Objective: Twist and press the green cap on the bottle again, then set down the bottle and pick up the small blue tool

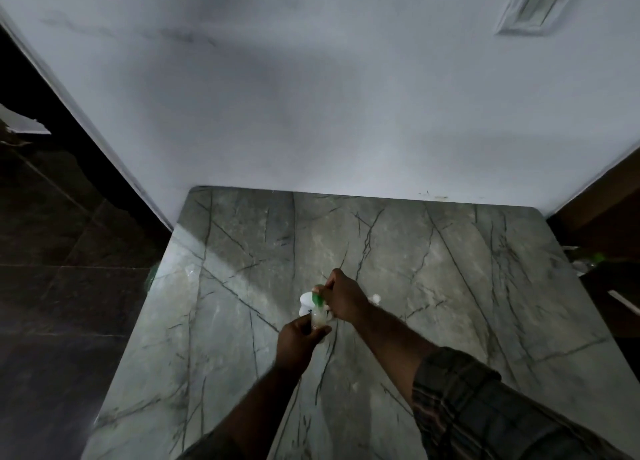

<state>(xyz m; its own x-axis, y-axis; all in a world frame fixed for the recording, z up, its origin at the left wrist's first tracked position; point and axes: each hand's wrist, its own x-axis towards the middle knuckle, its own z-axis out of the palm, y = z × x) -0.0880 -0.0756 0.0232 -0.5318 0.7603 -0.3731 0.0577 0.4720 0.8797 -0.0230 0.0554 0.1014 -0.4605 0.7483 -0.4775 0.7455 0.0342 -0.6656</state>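
Between left hand [298, 342] and right hand [343, 296], a green-capped bottle [318, 316].

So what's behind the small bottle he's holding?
Behind the small bottle, a white object sits on the marble table; the right hand and bottle cover most of it.

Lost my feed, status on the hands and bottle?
Left hand grips small bottle low. Right hand pinches its green cap. White object close behind on marble top; nothing blocking.
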